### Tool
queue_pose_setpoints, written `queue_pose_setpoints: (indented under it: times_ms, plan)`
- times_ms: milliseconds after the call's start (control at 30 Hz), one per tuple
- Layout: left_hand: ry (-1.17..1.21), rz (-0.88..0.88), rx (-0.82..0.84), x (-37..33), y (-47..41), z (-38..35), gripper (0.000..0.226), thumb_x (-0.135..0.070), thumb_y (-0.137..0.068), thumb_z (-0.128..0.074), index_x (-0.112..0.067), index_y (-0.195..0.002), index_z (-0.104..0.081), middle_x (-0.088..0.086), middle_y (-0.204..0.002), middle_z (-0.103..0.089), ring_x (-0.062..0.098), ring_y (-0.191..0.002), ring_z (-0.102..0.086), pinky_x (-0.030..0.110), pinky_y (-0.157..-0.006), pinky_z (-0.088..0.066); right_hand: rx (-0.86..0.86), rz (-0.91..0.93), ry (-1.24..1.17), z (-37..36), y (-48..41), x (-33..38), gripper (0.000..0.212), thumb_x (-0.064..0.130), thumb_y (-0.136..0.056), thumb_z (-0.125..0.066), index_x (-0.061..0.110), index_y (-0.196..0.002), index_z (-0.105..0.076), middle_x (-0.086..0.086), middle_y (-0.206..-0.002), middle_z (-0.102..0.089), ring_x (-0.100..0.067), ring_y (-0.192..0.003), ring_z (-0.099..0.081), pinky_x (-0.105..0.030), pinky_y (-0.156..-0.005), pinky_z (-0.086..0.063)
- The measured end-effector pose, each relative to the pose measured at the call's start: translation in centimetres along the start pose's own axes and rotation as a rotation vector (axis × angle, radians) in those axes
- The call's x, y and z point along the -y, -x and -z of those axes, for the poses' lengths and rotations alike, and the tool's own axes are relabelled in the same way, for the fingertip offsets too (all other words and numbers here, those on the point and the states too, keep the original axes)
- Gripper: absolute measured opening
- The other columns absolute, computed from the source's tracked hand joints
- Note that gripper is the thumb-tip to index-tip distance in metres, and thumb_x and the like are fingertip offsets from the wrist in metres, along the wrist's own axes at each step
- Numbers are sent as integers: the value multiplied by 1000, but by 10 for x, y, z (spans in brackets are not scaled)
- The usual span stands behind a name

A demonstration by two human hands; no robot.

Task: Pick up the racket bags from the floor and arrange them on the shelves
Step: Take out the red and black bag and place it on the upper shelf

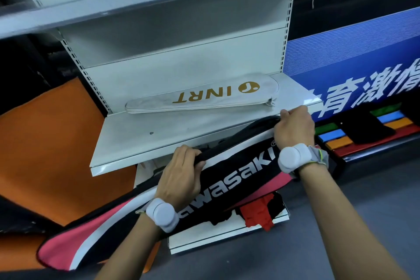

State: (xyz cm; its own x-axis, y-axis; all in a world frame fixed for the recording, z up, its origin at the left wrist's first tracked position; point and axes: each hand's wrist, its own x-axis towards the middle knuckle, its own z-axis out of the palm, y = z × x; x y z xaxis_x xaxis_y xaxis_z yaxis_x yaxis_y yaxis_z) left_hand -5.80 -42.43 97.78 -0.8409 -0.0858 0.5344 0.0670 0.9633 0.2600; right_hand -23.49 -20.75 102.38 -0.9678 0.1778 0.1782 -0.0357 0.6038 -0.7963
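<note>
Two racket bags are seen at the shelf (141, 141): a black bag (229, 179) is held over its front edge, gripped by the closed left hand (181, 177) and right hand (293, 129), while a white bag (200, 95) lies along its back edge.

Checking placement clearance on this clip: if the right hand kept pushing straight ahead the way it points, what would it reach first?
Probably the zipper end of the white INRT bag lying on the shelf, just beyond the right hand, which grips the Kawasaki bag at the shelf's front edge. Depth is uncertain.
</note>
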Motion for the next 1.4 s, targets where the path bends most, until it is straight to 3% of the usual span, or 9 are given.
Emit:
queue_pose_setpoints:
  times_ms: [200, 400, 733, 833, 967, 1033, 1133, 1233, 1400]
  plan:
    - [99, 49, 38, -7, -2, 7, 24, -36, -98, -41, -13, -103, -48, -2, -98, -44, 18, -89, -44, 28, -74, -41, 89, -192, 29, 12, -21, -32, 39, 26, -99, -49, -9, -116, -51, -32, -113, -63, -48, -110, -57, -42, -83, -45]
    - [136, 166, -32, 0, -8, 7, 12, -26, -98, -41, -16, -94, -45, -2, -90, -41, 19, -84, -41, 30, -73, -35, 190, -304, 71, 18, -33, -74, 39, 23, -98, -53, -13, -111, -60, -32, -110, -65, -45, -106, -60, -32, -71, -35]
    - [65, 141, -64, -10, -29, 0, 8, -24, -95, -48, -16, -95, -48, -6, -90, -43, 15, -84, -43, 29, -68, -36, 310, -397, 163, 23, -31, -96, 43, 27, -97, -57, -10, -119, -53, -33, -118, -61, -47, -109, -59, -45, -85, -48]
    - [33, 103, -54, -15, -39, 2, 7, -22, -93, -51, -15, -94, -50, -5, -90, -44, 15, -82, -43, 28, -66, -36, 307, -214, 250, 35, -35, -83, 37, 9, -89, -60, -3, -120, -44, -31, -119, -57, -48, -108, -56, -44, -79, -45]
    - [-30, 43, -74, -24, -61, 6, 9, -22, -93, -52, -14, -94, -52, -4, -91, -45, 14, -81, -42, 26, -67, -36, 444, 206, 278, 44, -43, -46, 72, 3, -76, -59, 14, -144, -38, -16, -137, -50, -38, -126, -47, -44, -101, -42]
    - [-68, 6, -77, -29, -75, 8, 7, -21, -93, -54, -14, -95, -52, -3, -91, -46, 16, -82, -45, 27, -68, -39, 585, 369, 314, 42, -42, -23, 84, 13, -73, -66, 23, -149, -32, -7, -148, -43, -28, -139, -37, -46, -120, -22]
    - [-112, -39, -99, -36, -96, 11, 7, -18, -93, -58, -13, -96, -54, -2, -92, -49, 17, -83, -47, 27, -71, -40, 628, 583, 405, 29, -33, 6, 96, 49, -71, -76, 32, -150, -25, 1, -152, -39, -22, -145, -28, -51, -121, 1]
    - [-164, -81, -141, -44, -115, 12, 8, -17, -92, -59, -11, -96, -56, 0, -93, -51, 19, -84, -48, 23, -74, -37, 547, 653, 436, 17, -35, 24, 94, 65, -67, -73, 37, -146, -28, 2, -144, -48, -26, -140, -35, -56, -120, -6]
    - [-191, -114, -214, -47, -137, 20, 11, -20, -93, -61, -10, -97, -59, 2, -96, -53, 21, -88, -52, 30, -75, -45, 399, 795, 381, 8, -58, 25, 51, 70, -76, -59, 40, -116, -54, 6, -105, -63, -22, -111, -56, -45, -108, -30]
